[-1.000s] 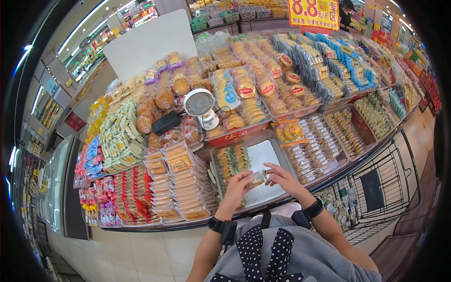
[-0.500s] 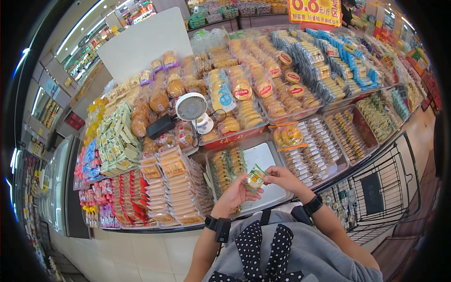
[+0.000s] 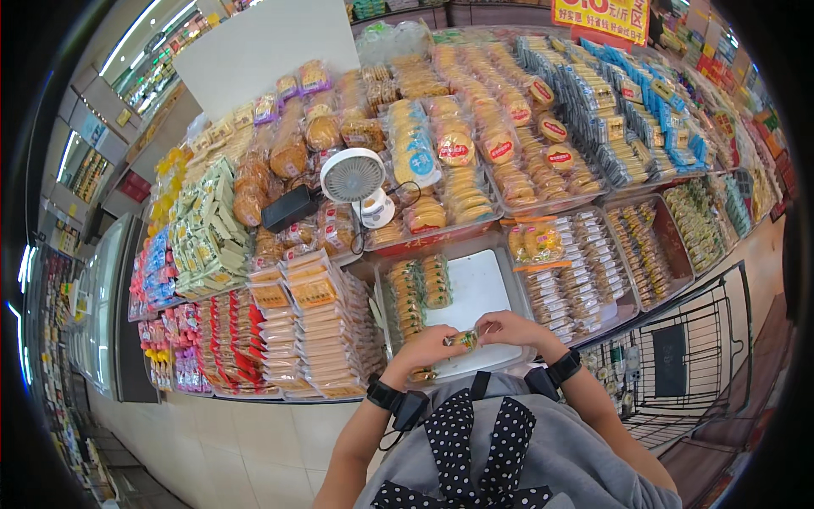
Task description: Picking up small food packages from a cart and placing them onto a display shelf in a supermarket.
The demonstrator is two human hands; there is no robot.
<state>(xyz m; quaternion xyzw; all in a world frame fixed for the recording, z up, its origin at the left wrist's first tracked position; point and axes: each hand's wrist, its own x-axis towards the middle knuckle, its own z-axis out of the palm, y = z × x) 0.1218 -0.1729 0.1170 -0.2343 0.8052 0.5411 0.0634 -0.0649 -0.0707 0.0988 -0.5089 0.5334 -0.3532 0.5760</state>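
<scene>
A small wrapped snack packet (image 3: 463,339), clear with green and yellow print, is held between my two hands over the front tray. My left hand (image 3: 424,347) grips its left end, fingers closed. On the other end, the fingertips of my right hand (image 3: 507,328) are pinched together. Beneath them lies the tray's white base (image 3: 481,293). Rows of similar green-edged packets (image 3: 405,297) stand along the tray's left side, a short row (image 3: 437,282) beside them. My left hand partly covers the nearest packets.
Stacked bagged biscuits (image 3: 318,318) stand left of the tray; silver-wrapped snacks (image 3: 581,263) fill the tray on its right. A white fan (image 3: 353,176) and a black box (image 3: 288,209) sit on goods behind. A shopping cart (image 3: 678,356) stands at right.
Both hands have come down slightly with the packet, which is now tilted flatter and less visible. My left hand has turned from palm-up to back-up. The view has shifted a little.
</scene>
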